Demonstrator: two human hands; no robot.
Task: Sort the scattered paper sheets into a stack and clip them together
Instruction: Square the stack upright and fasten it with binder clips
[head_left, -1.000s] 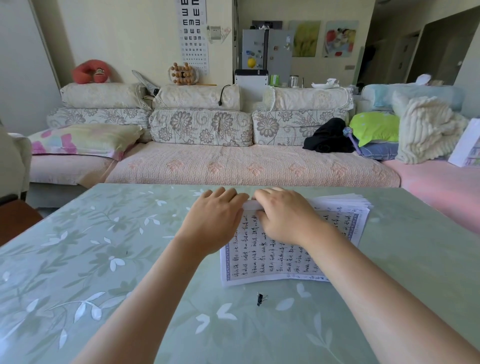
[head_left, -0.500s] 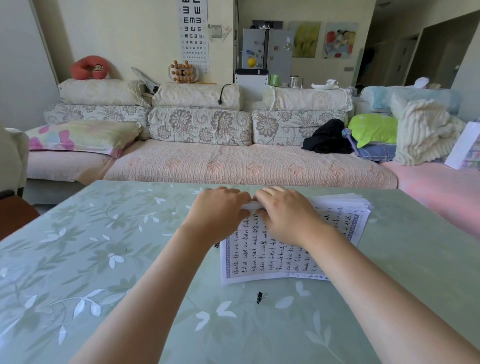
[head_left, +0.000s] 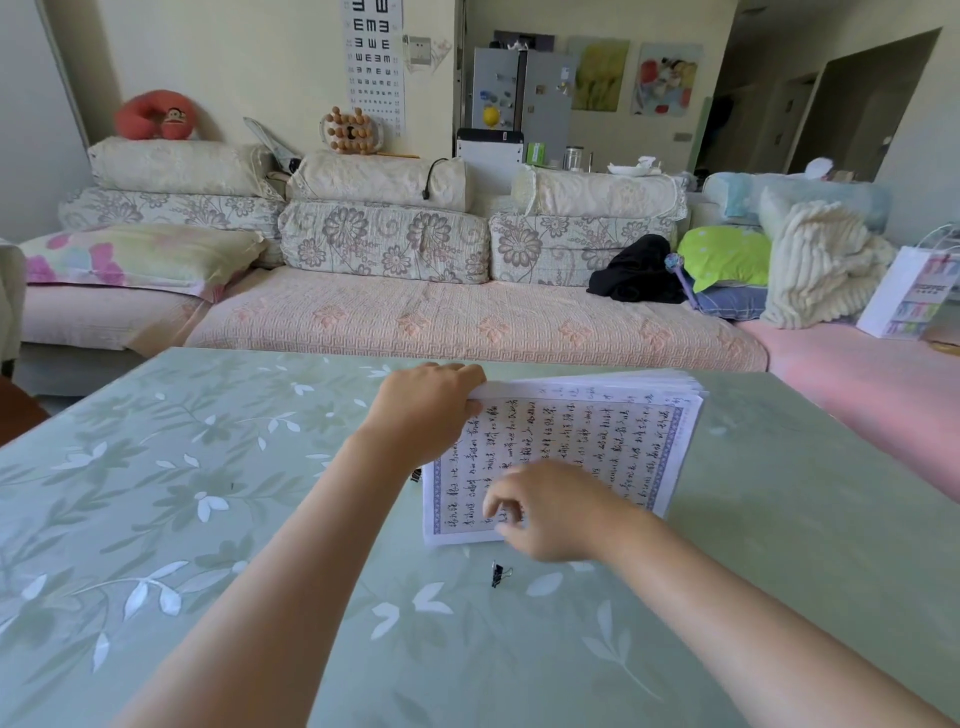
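A stack of handwritten paper sheets (head_left: 597, 436) lies on the green floral table (head_left: 208, 519), its far edge fanned slightly. My left hand (head_left: 423, 413) grips the stack's far left corner, fingers curled over the edge. My right hand (head_left: 550, 512) hovers over the stack's near edge with loosely curled fingers and holds nothing. A small black binder clip (head_left: 500, 574) lies on the table just in front of the stack, below my right hand. Another dark clip (head_left: 415, 474) peeks out at the stack's left edge, mostly hidden by my left wrist.
A long sofa (head_left: 415, 322) with floral cushions stands right behind the table's far edge. A pink seat (head_left: 857, 374) with blankets and a paper bag (head_left: 909, 296) lies to the right.
My right hand has left the stack's far left corner and moved toward me, over the stack's near edge. My left hand still holds the far corner.
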